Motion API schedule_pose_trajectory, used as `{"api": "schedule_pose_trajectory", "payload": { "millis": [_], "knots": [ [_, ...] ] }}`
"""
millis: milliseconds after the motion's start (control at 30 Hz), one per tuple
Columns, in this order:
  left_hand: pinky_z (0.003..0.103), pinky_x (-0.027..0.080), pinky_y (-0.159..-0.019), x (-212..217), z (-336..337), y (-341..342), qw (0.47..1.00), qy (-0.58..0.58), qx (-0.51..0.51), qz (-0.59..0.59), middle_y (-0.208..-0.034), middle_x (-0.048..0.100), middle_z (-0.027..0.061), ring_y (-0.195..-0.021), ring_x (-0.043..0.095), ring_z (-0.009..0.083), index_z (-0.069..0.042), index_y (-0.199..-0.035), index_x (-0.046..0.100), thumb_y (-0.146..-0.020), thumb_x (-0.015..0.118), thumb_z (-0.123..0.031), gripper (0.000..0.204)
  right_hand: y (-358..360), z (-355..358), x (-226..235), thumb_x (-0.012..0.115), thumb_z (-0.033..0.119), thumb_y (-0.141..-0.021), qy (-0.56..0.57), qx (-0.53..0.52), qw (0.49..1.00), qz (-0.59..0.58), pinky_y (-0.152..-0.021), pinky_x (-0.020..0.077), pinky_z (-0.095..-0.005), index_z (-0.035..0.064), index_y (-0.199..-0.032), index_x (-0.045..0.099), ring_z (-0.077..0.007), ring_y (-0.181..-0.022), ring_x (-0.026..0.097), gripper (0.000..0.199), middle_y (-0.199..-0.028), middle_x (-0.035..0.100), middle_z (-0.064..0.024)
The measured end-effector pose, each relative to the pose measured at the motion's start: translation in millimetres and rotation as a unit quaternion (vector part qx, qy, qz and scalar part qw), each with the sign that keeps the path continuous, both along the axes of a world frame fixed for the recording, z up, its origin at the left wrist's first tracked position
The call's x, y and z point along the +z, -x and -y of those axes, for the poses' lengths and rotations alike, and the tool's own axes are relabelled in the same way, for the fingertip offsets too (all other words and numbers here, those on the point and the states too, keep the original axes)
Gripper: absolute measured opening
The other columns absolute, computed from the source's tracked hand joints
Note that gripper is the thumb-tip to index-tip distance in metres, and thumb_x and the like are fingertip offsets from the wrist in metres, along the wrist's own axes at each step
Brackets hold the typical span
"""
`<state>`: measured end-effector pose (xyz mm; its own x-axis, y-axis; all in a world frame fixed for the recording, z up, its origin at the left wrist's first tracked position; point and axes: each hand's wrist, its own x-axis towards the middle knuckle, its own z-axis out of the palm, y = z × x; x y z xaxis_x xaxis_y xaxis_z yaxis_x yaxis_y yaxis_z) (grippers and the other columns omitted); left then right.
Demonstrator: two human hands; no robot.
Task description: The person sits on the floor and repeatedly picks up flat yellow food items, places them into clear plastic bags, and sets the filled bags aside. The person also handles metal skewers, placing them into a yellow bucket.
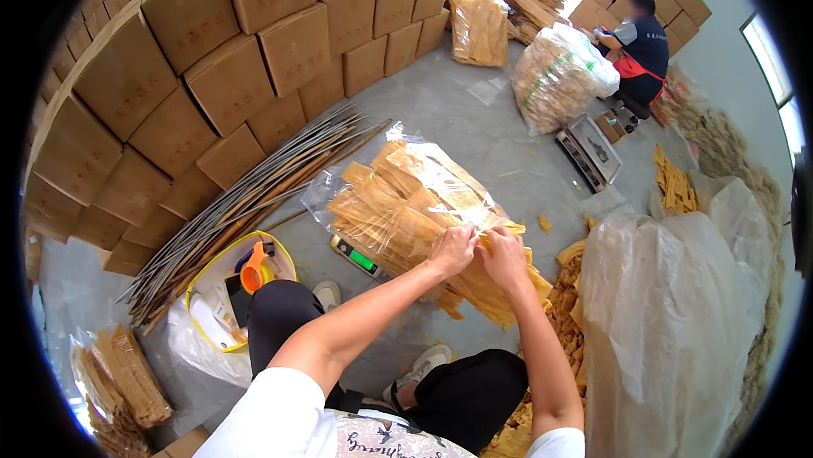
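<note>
In front of me a clear plastic bag (415, 191) is filled with flat yellow sheets that look like dried tofu skin. It rests over a scale (360, 256) with a lit green display, whose platform is mostly hidden. My left hand (455, 251) is closed, its fingertips pinching the bag's film near the nearer, right end. Close beside it, my right hand (504, 256) is also closed on the film. Loose ends of the yellow sheets (500, 301) stick out below my hands.
Stacked cardboard boxes (296, 47) line the left, with long rods (254, 195) on the floor before them. A yellow-rimmed container (292, 267) stands by my left knee. Large plastic sacking (669, 322) and loose yellow pieces (567, 314) lie right. Another person (639, 43) crouches at the back right.
</note>
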<state>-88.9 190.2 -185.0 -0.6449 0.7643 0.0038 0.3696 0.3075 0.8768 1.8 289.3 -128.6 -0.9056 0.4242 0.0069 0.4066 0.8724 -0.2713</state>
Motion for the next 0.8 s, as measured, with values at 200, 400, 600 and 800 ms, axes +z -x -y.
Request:
{"api": "schedule_pose_trajectory", "payload": {
  "millis": [200,400,600,800],
  "knots": [
    [0.047,0.047,-0.07,8,3,-3,1.0,0.003,-0.008,-0.001,-0.081,0.063,0.0199,-0.081,0.06,0.0387,-0.002,-0.087,0.056,-0.085,0.056,-0.018,0.017,-101,-9,7,0.061,0.025,-0.084,0.014,-0.215,0.96,-0.181,-0.102,0.0286,-0.0389,0.0009,-0.131,0.042,-0.0297,-0.12,0.043,0.056,-0.126,0.049,-0.0183],
    [0.045,0.048,-0.069,8,-4,-16,0.998,-0.013,-0.023,-0.05,-0.079,0.063,0.0191,-0.077,0.062,0.036,-0.002,-0.083,0.059,-0.084,0.057,-0.019,0.017,-125,7,-37,0.059,0.035,-0.088,0.465,-0.346,0.793,-0.187,-0.088,0.0421,-0.0357,0.0056,-0.139,0.032,-0.0237,-0.109,0.05,0.065,-0.124,0.048,-0.015],
    [0.037,0.049,-0.069,-1,-5,97,0.988,-0.072,0.114,0.08,-0.081,0.066,0.0138,-0.076,0.063,0.0274,-0.005,-0.085,0.063,-0.086,0.052,-0.027,0.024,-114,9,-38,0.06,0.04,-0.086,0.408,-0.323,0.843,-0.135,-0.074,0.0503,-0.0329,0.0103,-0.143,0.02,-0.024,-0.106,0.052,0.075,-0.129,0.041,-0.0225],
    [0.035,0.046,-0.083,-131,103,267,0.953,0.1,0.282,0.055,-0.106,0.064,0.0127,-0.095,0.061,0.0235,-0.007,-0.118,0.057,-0.083,0.051,-0.019,0.038,-121,14,-42,0.06,0.038,-0.087,0.501,-0.264,0.822,-0.06,-0.077,0.0496,-0.0318,0.0077,-0.145,0.001,-0.025,-0.113,0.049,0.089,-0.142,0.025,-0.0227]
  ]
}}
